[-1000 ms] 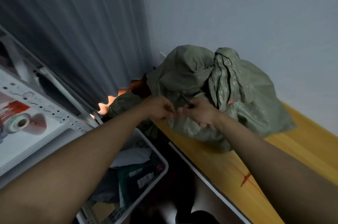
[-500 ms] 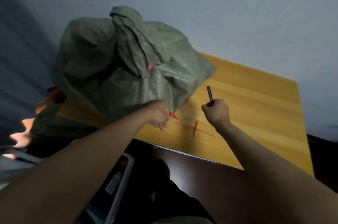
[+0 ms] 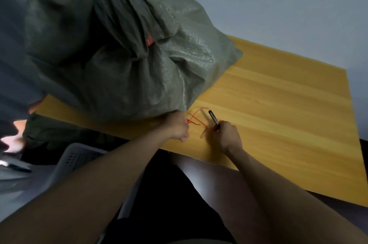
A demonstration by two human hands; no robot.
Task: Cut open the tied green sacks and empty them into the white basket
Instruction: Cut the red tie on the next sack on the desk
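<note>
While left hand [image 3: 179, 129] pinches red string [image 3: 196, 119], right hand [image 3: 227, 134] grips cutter [image 3: 214, 120] upright.

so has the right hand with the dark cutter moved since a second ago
Yes. The right hand, gripping the slim dark cutter, has left the big green woven sack and now sits over the bare yellow wooden tabletop, to the sack's right.

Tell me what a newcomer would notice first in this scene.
The bulky green sack dominates, slumped on the left end of the wooden table against the wall. Just in front of it, the left hand pinches a thin red tie trailing on the tabletop, while the right hand grips a dark cutter pointing up and away. A corner of the white basket shows below the table's near edge, at lower left.
</note>
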